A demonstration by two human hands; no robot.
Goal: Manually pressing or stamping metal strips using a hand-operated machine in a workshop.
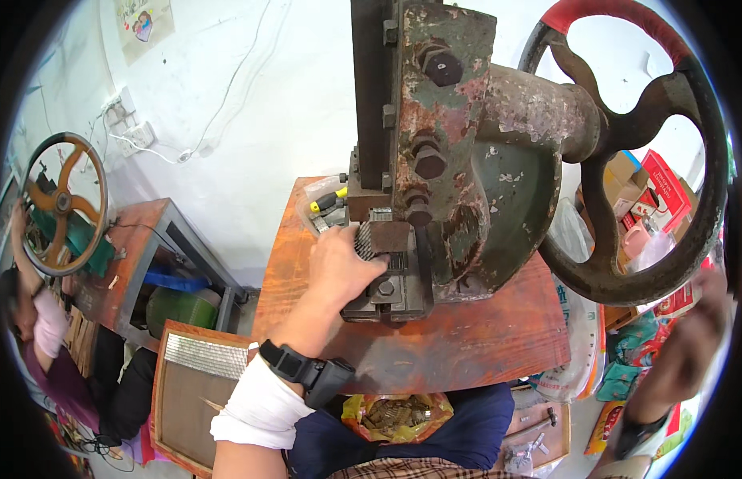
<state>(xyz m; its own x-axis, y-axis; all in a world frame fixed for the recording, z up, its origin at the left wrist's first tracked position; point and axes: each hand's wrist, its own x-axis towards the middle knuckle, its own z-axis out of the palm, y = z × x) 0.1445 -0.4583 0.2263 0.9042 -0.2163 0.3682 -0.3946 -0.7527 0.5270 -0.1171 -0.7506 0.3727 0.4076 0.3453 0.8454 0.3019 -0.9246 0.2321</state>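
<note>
My left hand (343,267) is closed with thumb and fingers around a ribbed metal piece (365,239) at the die of a hand press (443,152). A square metal block (389,237) of the press sits right beside my fingertips, and part of the piece is hidden by my hand and that block. Below it, a bolted base plate (387,291) rests on the table. My right hand (708,299), smeared by motion, is at the lower right rim of the large handwheel (610,287); its fingers cannot be made out.
The press stands on a reddish wooden table (451,343). A yellow-handled tool (327,199) lies behind my left hand. A bag of metal pieces (396,417) sits on my lap. Left is a wooden-framed tray (191,399). Another person (44,327) works at a second handwheel (62,203).
</note>
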